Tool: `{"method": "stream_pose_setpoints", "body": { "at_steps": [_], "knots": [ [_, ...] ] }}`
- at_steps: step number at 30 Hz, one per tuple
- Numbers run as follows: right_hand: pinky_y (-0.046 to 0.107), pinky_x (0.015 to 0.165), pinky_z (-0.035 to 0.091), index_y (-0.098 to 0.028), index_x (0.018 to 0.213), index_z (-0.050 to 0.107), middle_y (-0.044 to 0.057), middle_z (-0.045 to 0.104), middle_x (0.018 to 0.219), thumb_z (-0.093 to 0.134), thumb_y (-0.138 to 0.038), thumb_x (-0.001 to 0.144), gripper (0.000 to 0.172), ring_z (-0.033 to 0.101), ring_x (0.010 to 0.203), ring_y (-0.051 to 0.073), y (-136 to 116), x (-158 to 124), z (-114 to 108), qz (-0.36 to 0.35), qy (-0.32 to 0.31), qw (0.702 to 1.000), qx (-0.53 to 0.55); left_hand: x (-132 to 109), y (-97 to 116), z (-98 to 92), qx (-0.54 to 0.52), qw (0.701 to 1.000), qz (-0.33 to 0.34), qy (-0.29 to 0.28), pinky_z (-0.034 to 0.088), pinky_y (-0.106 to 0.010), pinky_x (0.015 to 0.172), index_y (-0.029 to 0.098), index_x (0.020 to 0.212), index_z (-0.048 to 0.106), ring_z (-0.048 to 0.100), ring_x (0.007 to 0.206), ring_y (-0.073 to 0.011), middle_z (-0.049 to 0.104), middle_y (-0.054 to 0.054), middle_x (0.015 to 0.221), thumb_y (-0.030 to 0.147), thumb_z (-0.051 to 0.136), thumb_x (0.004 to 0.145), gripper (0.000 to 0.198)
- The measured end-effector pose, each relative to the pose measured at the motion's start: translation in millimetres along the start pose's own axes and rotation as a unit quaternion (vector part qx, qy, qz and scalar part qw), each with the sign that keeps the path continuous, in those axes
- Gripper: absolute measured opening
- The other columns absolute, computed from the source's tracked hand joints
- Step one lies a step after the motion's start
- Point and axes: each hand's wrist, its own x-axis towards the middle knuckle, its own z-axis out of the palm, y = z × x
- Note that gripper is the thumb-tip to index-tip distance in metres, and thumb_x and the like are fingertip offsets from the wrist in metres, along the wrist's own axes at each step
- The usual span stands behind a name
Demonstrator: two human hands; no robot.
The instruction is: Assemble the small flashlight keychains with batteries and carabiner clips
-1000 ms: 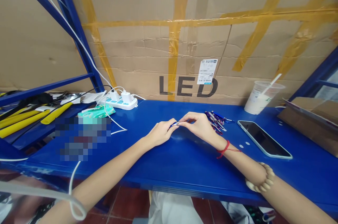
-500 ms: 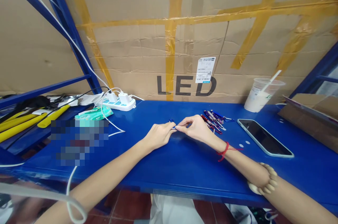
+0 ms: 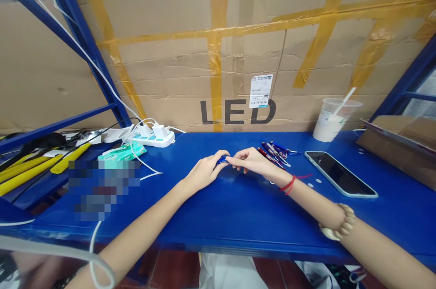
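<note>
My left hand and my right hand meet fingertip to fingertip low over the blue table. Between them they pinch a small blue keychain-like piece, its details too small to make out. Both hands have their fingers closed round it. A red string is tied round my right wrist and a bead bracelet sits further up the forearm. Just right of my right hand lies a pile of several similar blue and red pieces.
A phone lies face up at right, with a plastic cup and straw behind it. A white power strip with chargers, cables and a green pack lie at left. Taped cardboard marked LED backs the table.
The hands stayed together on the small piece, shifting slightly; the left fingers now wrap it more. The view tilted a little.
</note>
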Motion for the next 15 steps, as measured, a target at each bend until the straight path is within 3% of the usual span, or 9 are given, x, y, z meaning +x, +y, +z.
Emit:
{"method": "stream_pose_setpoints", "body": {
  "at_steps": [3, 5, 9, 12, 15],
  "knots": [
    [0.018, 0.041, 0.038, -0.013, 0.065, 0.067, 0.004, 0.065, 0.062, 0.065, -0.052, 0.068, 0.039, 0.053, 0.051, 0.009, 1.2, 1.1, 0.6, -0.020, 0.003, 1.000, -0.016, 0.2, 1.1, 0.8, -0.008, 1.000, -0.004, 0.000, 0.045, -0.028, 0.077, 0.024, 0.106, 0.051, 0.062, 0.089, -0.0183, 0.065, -0.003, 0.098, 0.033, 0.034, 0.091, 0.024],
    [0.020, 0.044, 0.041, -0.014, 0.069, 0.068, 0.004, 0.066, 0.065, 0.061, -0.053, 0.072, 0.040, 0.055, 0.051, 0.010, 3.1, 2.7, -1.0, -0.061, 0.039, 0.995, -0.061, 1.2, 0.0, 2.3, -0.020, 1.000, -0.016, 0.008, 0.045, -0.027, 0.074, 0.024, 0.103, 0.052, 0.062, 0.084, -0.0176, 0.065, -0.002, 0.092, 0.034, 0.035, 0.091, 0.023],
    [0.025, 0.060, 0.047, -0.018, 0.087, 0.069, 0.005, 0.069, 0.083, 0.056, -0.045, 0.081, 0.031, 0.060, 0.068, 0.015, 11.8, 5.1, -4.1, -0.182, 0.135, 0.943, -0.244, 4.4, -5.4, 5.2, -0.053, 0.995, -0.062, 0.062, 0.044, -0.025, 0.069, 0.023, 0.096, 0.051, 0.059, 0.072, -0.0141, 0.064, 0.000, 0.085, 0.036, 0.041, 0.087, 0.018],
    [0.032, 0.078, 0.047, -0.023, 0.109, 0.063, 0.007, 0.063, 0.109, 0.052, -0.041, 0.085, 0.032, 0.059, 0.093, 0.020, 21.1, 6.0, 0.0, -0.241, 0.081, 0.902, -0.350, 7.0, -10.7, 7.2, -0.102, 0.983, -0.117, 0.102, 0.043, -0.024, 0.066, 0.021, 0.085, 0.046, 0.055, 0.064, -0.0119, 0.059, 0.003, 0.070, 0.038, 0.040, 0.087, 0.019],
    [0.040, 0.087, 0.043, -0.024, 0.113, 0.061, 0.009, 0.059, 0.115, 0.049, -0.042, 0.087, 0.034, 0.053, 0.105, 0.024, 27.4, 7.5, 6.9, -0.232, 0.018, 0.882, -0.410, 9.7, -16.0, 9.9, -0.139, 0.967, -0.170, 0.129, 0.043, -0.025, 0.067, 0.021, 0.076, 0.040, 0.053, 0.063, -0.0118, 0.055, 0.004, 0.064, 0.039, 0.039, 0.086, 0.021]
  ]
}}
